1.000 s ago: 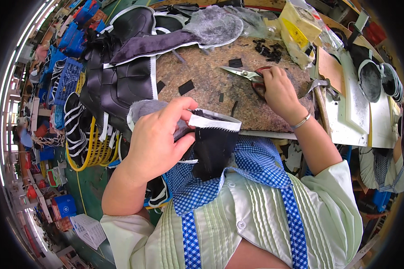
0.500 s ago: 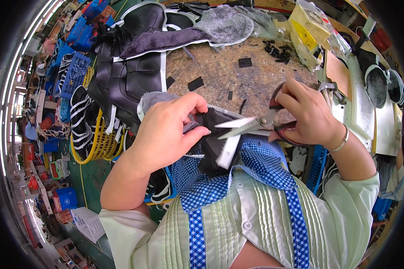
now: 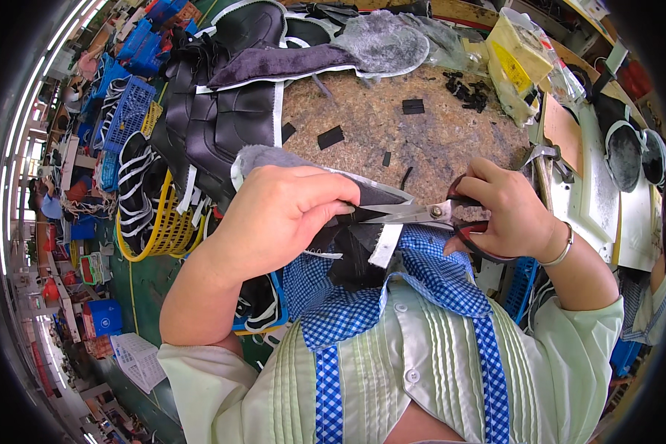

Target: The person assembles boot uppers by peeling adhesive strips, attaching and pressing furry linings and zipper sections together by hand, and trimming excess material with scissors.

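Note:
My left hand (image 3: 277, 211) pinches the edge of a dark piece with grey fleece (image 3: 263, 157) and a white border. Its black part (image 3: 359, 255) and a white strip (image 3: 385, 246) hang below my fingers, over the blue checked apron. Scissors (image 3: 436, 212) with dark handles are gripped in my right hand (image 3: 507, 211), my fingers through the loops. Their blades point left, closed or nearly so, and the tips reach the dark edge by my left fingertips. Whether cloth lies between the blades is hard to make out.
Several black scraps (image 3: 331, 137) lie on the worn brown tabletop (image 3: 377, 126). Black padded pieces (image 3: 244, 122) are heaped at the left, with a purple-grey fleece piece (image 3: 281, 65) across the back. A yellowish container (image 3: 519, 52) stands back right; a yellow basket (image 3: 172, 229) is left, below.
The scissors' blades, spread apart before, have come together at the dark edge. My left fingers have closed into a tighter pinch and shifted slightly right. My right hand is a little lower.

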`<action>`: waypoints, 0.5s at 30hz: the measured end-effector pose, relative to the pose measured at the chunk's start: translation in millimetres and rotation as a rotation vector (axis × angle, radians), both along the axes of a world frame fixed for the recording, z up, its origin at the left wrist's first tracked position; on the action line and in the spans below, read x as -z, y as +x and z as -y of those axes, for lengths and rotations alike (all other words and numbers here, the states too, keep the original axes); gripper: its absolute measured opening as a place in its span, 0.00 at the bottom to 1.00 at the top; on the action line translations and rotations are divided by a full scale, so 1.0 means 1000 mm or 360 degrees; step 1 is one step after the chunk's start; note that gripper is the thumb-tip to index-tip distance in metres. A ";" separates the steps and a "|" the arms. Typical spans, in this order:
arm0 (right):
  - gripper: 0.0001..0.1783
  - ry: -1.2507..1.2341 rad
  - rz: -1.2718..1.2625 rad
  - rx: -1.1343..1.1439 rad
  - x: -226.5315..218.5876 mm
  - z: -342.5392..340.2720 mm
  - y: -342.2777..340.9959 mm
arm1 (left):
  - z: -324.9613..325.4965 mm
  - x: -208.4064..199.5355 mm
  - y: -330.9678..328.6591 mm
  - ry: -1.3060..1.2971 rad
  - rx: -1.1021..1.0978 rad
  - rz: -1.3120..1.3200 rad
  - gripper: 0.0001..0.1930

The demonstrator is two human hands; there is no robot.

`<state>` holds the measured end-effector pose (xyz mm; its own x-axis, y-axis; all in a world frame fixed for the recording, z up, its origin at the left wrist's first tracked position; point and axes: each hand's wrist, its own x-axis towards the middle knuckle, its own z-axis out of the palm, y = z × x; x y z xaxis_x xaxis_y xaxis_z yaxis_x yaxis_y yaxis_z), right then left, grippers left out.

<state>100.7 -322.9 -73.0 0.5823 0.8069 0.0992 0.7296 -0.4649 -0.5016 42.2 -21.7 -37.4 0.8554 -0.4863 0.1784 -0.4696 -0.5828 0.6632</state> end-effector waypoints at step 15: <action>0.29 0.0029 -0.0003 -0.0147 0.005 -0.019 0.010 | 0.006 0.005 0.001 0.0210 -0.0125 0.0086 0.08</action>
